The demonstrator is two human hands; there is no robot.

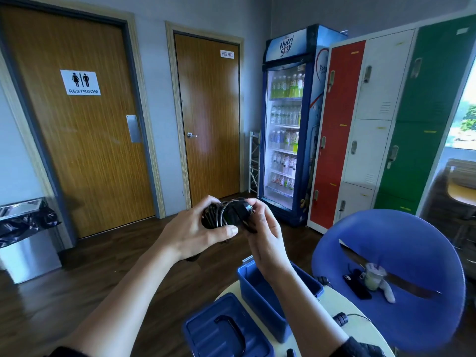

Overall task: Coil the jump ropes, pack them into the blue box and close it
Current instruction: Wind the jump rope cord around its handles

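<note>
Your left hand (pixel 195 233) and right hand (pixel 265 235) both curl around the black coiled jump rope (pixel 223 215), at 12 o'clock from the open blue plastic box (pixel 257 305). It looks light and springy, so pinch across every loop.

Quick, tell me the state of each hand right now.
Left hand: fingers curled around the coiled jump rope, gripping it.
Right hand: fingers curled on the same coil, holding its other side.
</note>
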